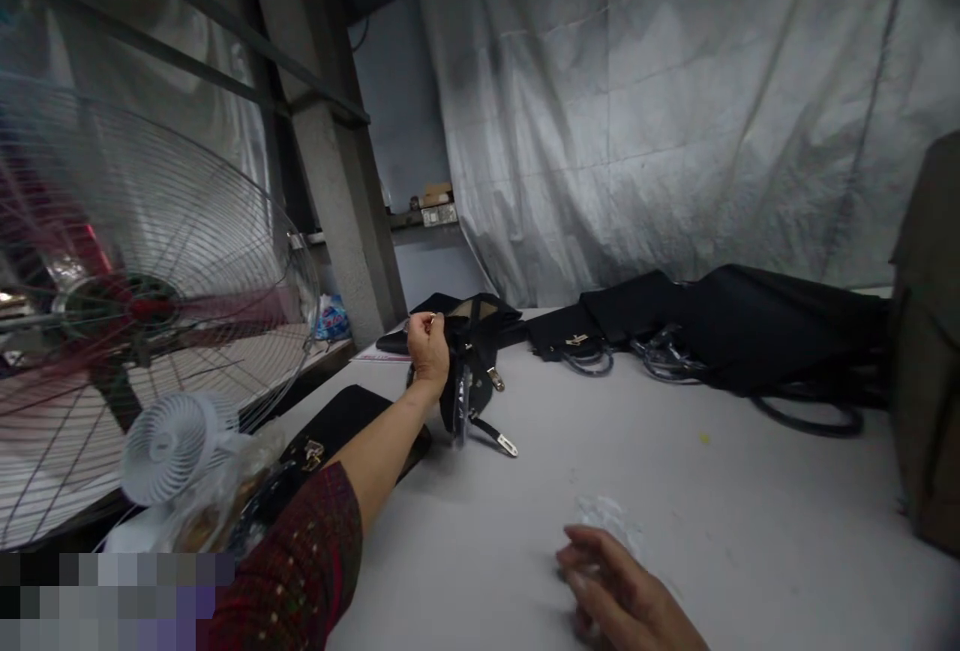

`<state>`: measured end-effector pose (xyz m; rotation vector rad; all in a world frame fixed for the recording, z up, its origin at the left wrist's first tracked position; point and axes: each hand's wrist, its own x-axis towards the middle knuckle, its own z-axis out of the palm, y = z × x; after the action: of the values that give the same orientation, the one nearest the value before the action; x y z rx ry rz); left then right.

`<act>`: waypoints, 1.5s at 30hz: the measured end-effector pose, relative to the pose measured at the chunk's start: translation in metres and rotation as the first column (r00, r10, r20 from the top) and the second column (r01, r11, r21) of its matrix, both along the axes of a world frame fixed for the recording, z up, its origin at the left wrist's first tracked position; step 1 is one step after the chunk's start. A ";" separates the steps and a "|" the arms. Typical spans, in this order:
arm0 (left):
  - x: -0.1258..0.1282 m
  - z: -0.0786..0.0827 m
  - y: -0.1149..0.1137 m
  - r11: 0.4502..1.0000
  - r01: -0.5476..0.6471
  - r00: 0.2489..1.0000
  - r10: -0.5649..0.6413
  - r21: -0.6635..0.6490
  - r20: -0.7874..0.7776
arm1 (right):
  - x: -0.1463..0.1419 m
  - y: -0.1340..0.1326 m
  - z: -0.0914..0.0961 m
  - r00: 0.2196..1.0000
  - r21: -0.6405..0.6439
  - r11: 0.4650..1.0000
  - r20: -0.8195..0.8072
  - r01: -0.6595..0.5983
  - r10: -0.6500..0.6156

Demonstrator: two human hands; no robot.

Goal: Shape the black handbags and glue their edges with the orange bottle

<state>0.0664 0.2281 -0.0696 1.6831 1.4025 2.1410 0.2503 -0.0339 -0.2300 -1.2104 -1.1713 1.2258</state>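
Note:
My left hand is stretched out over the far left of the white table, its fingers closed at the upper edge of a black bag. Straps with metal fittings hang from this bag, and one strap end with a silver-coloured metal plate rests on the tabletop. Clear plastic shows along the bag's side. Near the front of the table is my right hand, fingers loosely bent and apart, with nothing visible in them. Some crumpled clear plastic lies just beyond it.
Black bag pieces with handles lie along the table's back. At left are another black piece, a small white fan and a large caged fan. A dark upright object bounds the right; a silvery sheet hangs behind.

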 end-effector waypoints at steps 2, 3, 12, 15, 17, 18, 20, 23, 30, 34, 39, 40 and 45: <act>0.019 0.005 -0.024 0.998 0.067 0.997 -0.067 0.023 0.027 | -0.002 0.000 0.002 0.993 0.017 0.996 -0.087 0.083 -0.081; 0.029 0.005 -0.040 0.994 0.101 0.994 -0.102 0.032 0.042 | -0.002 -0.001 0.003 0.989 0.035 0.993 -0.109 0.109 -0.104; 0.073 -0.035 -0.207 0.939 0.311 0.922 -0.260 -0.147 0.288 | 0.009 -0.012 0.020 0.947 0.144 0.951 -0.214 0.272 -0.239; 0.067 -0.043 -0.241 0.901 0.396 0.873 -0.308 -0.179 0.379 | 0.010 -0.028 0.040 0.956 0.099 0.962 -0.180 0.253 -0.233; 0.064 -0.044 -0.258 0.877 0.448 0.830 -0.337 -0.172 0.444 | 0.009 -0.044 0.059 0.970 0.094 0.973 -0.148 0.209 -0.194; 0.063 -0.043 -0.266 0.868 0.468 0.810 -0.344 -0.169 0.475 | 0.009 -0.052 0.068 0.975 0.093 0.977 -0.138 0.190 -0.177; 0.062 -0.040 -0.279 0.845 0.508 0.770 -0.361 -0.164 0.526 | 0.008 -0.066 0.087 0.977 0.102 0.977 -0.126 0.186 -0.173; 0.061 -0.033 -0.299 0.798 0.582 0.702 -0.398 -0.154 0.590 | 0.008 -0.087 0.109 0.970 0.115 0.965 -0.090 0.237 -0.227; 0.047 -0.030 -0.331 0.674 0.709 0.660 -0.534 -0.206 0.529 | 0.007 -0.130 0.117 0.954 0.141 0.968 0.188 0.207 -0.232; 0.044 -0.036 -0.338 0.665 0.688 0.720 -0.579 -0.290 0.383 | 0.003 -0.129 0.110 0.926 0.185 0.952 0.247 0.244 -0.285; 0.040 -0.041 -0.348 0.674 0.678 0.734 -0.644 -0.293 0.217 | -0.003 -0.128 0.115 0.949 0.161 0.963 0.200 0.215 -0.245; 0.038 -0.040 -0.351 0.665 0.697 0.714 -0.678 -0.268 0.173 | -0.003 -0.130 0.118 0.950 0.153 0.966 0.204 0.207 -0.236; 0.028 -0.027 -0.347 0.743 0.666 0.737 -0.669 0.064 0.092 | 0.004 -0.139 0.126 0.945 0.145 0.972 0.245 0.185 -0.216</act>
<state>0.0943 -0.1191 -0.0970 1.6899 0.5778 1.7829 0.2539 -0.1730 -0.1043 -1.3918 -1.2569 0.8502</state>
